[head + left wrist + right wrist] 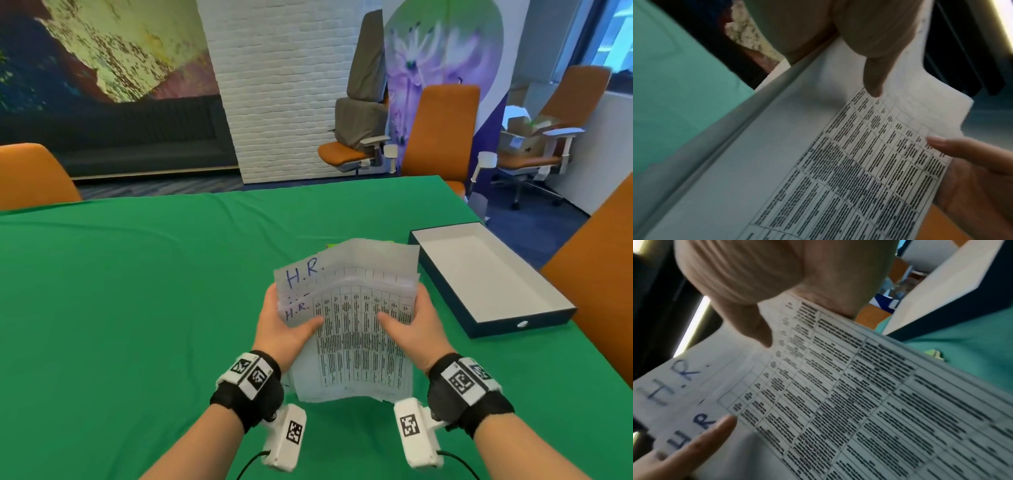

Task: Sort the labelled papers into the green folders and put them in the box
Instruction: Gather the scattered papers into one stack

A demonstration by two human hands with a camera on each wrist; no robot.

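Observation:
I hold a stack of white printed papers [356, 318] upright above the green table, several of them marked "H.R." in blue ink at the top left. My left hand [287, 329] grips the stack's left edge, thumb on the front sheet. My right hand [407, 325] grips the right edge the same way. The left wrist view shows the paper stack [818, 162] with my left thumb on its table print. In the right wrist view the papers [838, 394] show two "H.R." labels. An open dark box [489, 277] with a white inside lies to the right. A sliver of bright green [330, 245] peeks out behind the papers.
The green tablecloth [137, 291] covers the table. Orange chairs stand at the left [30, 178], the far side [442, 130] and close on the right [603, 291]. The box [941, 285] lies just beyond my right hand.

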